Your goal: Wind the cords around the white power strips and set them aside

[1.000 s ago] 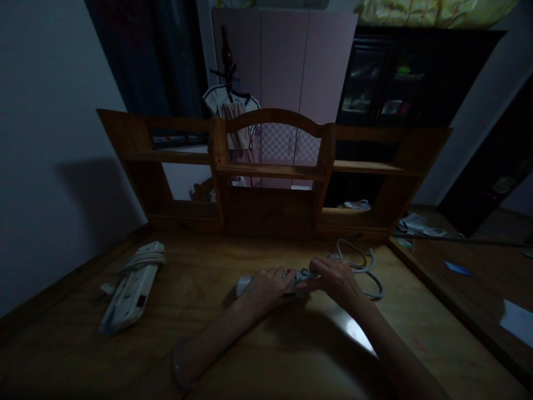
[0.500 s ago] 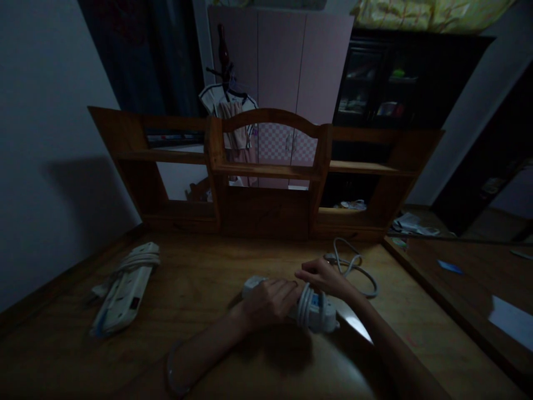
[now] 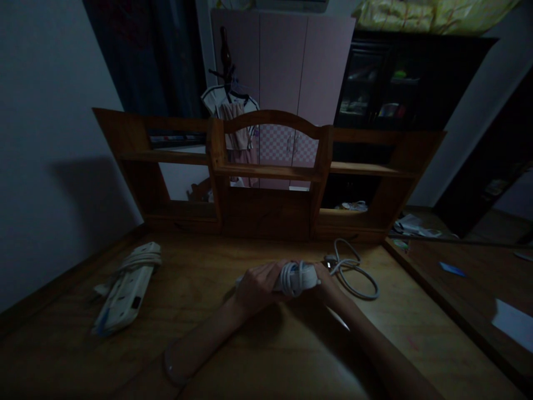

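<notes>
A white power strip [image 3: 308,276] is lifted just above the wooden desk, with its pale cord [image 3: 291,279] wound several times around one end. My left hand [image 3: 260,283] is closed around the strip's middle. My right hand [image 3: 325,282] is at the wound end, touching or right behind it; its fingers are hidden by the strip, so their grip does not show. Loose cord [image 3: 366,274] lies in a loop on the desk to the right, with a dark plug end [image 3: 330,262] close to my right hand.
Another power strip [image 3: 127,294], its cord wrapped round it, lies at the left of the desk [image 3: 187,322]. A wooden shelf unit [image 3: 266,214] stands along the far edge. On the right, a lower brown surface [image 3: 466,289] holds a blue card [image 3: 452,269] and white paper [image 3: 514,323].
The power strip has been raised and turned, so its wound end now tilts up and away. My right hand has moved from above the cord to behind the strip's end.
</notes>
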Demonstrator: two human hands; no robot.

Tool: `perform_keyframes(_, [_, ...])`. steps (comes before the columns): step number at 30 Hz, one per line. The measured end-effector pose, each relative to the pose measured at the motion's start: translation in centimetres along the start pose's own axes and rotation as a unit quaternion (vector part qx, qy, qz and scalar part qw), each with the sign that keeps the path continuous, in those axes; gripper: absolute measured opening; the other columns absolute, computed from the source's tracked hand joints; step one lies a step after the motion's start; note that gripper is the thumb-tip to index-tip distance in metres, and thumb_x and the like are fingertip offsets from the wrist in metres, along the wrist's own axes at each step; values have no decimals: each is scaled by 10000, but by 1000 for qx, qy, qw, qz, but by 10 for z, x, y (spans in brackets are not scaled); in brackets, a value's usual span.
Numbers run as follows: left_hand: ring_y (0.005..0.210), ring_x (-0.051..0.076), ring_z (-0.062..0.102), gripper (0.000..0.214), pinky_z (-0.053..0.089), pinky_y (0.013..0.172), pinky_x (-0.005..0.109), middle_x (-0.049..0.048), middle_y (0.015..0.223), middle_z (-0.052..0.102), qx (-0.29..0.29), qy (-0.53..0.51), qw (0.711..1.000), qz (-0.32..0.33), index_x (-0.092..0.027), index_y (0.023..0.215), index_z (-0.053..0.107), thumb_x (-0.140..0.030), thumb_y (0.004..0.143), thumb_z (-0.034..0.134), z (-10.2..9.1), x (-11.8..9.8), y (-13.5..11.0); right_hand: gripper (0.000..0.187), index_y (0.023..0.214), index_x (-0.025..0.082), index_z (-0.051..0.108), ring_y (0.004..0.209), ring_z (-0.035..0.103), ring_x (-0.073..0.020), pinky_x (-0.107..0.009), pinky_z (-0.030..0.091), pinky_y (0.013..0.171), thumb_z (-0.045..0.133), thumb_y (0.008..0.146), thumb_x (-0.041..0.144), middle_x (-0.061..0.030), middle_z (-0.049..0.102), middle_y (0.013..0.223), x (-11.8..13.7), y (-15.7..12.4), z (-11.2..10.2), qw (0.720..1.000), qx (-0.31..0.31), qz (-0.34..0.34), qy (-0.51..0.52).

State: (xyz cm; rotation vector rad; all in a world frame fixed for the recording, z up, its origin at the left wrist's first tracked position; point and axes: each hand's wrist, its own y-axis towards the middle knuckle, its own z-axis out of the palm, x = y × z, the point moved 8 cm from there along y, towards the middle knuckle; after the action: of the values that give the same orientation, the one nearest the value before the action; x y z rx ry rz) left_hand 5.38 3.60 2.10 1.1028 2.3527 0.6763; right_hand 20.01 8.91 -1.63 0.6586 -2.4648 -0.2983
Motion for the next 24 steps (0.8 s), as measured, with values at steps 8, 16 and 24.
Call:
perform_keyframes(8, [964,254,647,645,512,816,347,143,1118,643,-49,32,997,-44,-168,1314,377,-542,825,570,-9,15,0,232,769,135,635,658,590,-176,-253,340,602,432,871,183,-97,664,748,21,-7,-6,997,-10,-16,-79])
perform_keyframes(16, [944,263,647,576,497,764,328,109,1146,634,-53,107,975,-186,-192,1321,356,-486,862,544,-19,42,4,462,1254,188,485,792,620,-184,-255,366,669,472,913,499,-90,657,1031,65,-16,-26,992,-21,-77,-97])
perform_keyframes(24, [1066,263,591,633,468,863,341,134,1232,570,13,143,975,-170,-189,1366,303,-319,833,619,-1,32,2,321,913,160,593,677,655,-207,-271,294,553,498,922,466,-77,701,810,59,-11,-5,977,-56,-26,-206])
